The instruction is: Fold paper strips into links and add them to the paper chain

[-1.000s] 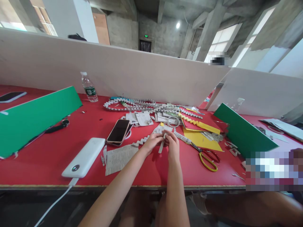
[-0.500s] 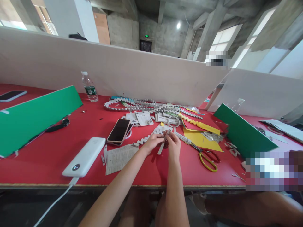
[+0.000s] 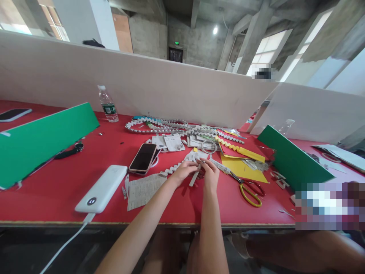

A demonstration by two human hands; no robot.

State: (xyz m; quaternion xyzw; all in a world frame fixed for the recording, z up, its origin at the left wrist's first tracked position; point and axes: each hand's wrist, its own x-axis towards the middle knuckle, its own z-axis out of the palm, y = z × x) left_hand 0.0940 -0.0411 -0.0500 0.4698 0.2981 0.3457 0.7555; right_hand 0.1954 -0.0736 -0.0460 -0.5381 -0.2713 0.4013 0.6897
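Observation:
Between my two hands is a narrow paper strip point(image 3: 195, 178), pale grey, its lower end pointing down toward the table. My left hand point(image 3: 184, 172) pinches it from the left. My right hand point(image 3: 211, 173) has its fingers closed around the strip's upper end. Just left of my hands lies a short zigzag chain of folded paper point(image 3: 171, 169), partly hidden by my left hand. A torn printed sheet point(image 3: 144, 190) lies under my left forearm. To the right rest scissors point(image 3: 251, 190) with red and yellow handles.
Behind my hands lie long folded-paper chains point(image 3: 159, 127), paper scraps, a tape roll point(image 3: 209, 147) and yellow paper point(image 3: 242, 169). Leftward are a phone point(image 3: 143, 157), a power bank point(image 3: 101, 189) with cable and a water bottle point(image 3: 108, 106). Green dividers point(image 3: 293, 160) flank the space; a person sits at right.
The strip's top end, which stuck up between my fingers, now sits lower, bent or tucked at the fingertips. My right hand has shifted slightly to the right.

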